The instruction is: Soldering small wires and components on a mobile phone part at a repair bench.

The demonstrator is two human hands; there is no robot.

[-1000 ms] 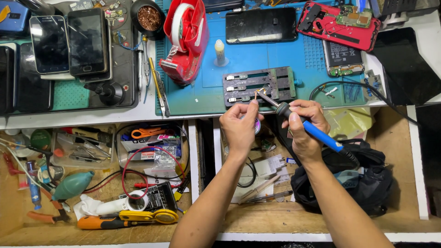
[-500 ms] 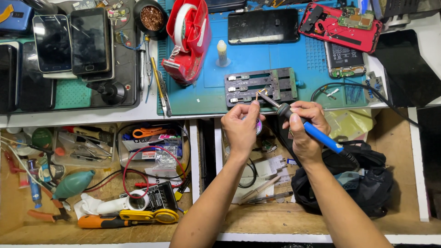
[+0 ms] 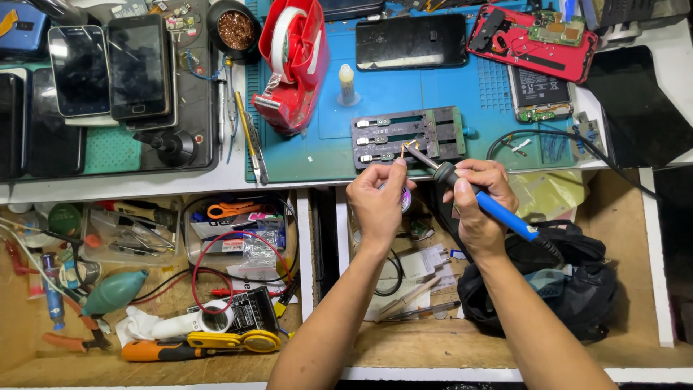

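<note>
Two hands over table edge: right hand [image 3: 480, 209] clamped on blue soldering iron [image 3: 484, 202], left hand [image 3: 377, 202] pinching thin wire [image 3: 402, 152]; red tape holder [image 3: 292, 61] behind.

Small spool [image 3: 406, 200] mostly hidden behind left hand [image 3: 377, 202].

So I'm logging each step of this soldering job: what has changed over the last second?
Very little. The right hand keeps its grip on the blue-handled soldering iron, tip near the grey clamp fixture. The left hand still pinches the solder wire up to the tip. Nothing was picked up or let go; the red tape dispenser and phones stayed put.
</note>
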